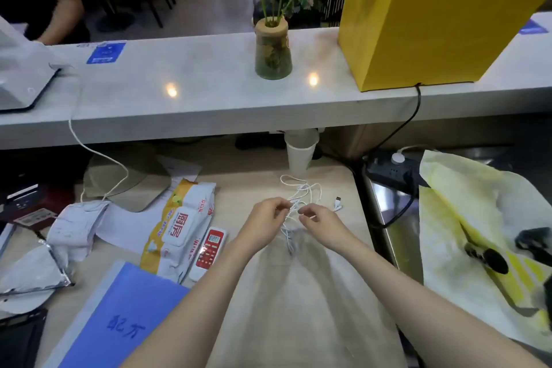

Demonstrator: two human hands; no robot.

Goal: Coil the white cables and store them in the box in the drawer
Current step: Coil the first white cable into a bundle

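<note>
A tangle of thin white cable (301, 192) lies on the beige desk (298, 302), with loops spreading toward a paper cup. My left hand (265, 224) pinches strands of it at the left side. My right hand (321, 222) pinches the same cable just to the right, the two hands close together. A loop of cable hangs down between them. One loose end with a USB plug (337, 203) rests on the desk to the right of my hands. No drawer or box is in view.
Left of my hands lie a red-and-white remote (209, 251), a wipes pack (182, 227), a blue folder (119, 317) and grey mailers. A paper cup (300, 155) stands behind the cable. A power strip (391, 170) and yellow bag (478, 248) are right. A raised counter holds a plant vase (273, 51).
</note>
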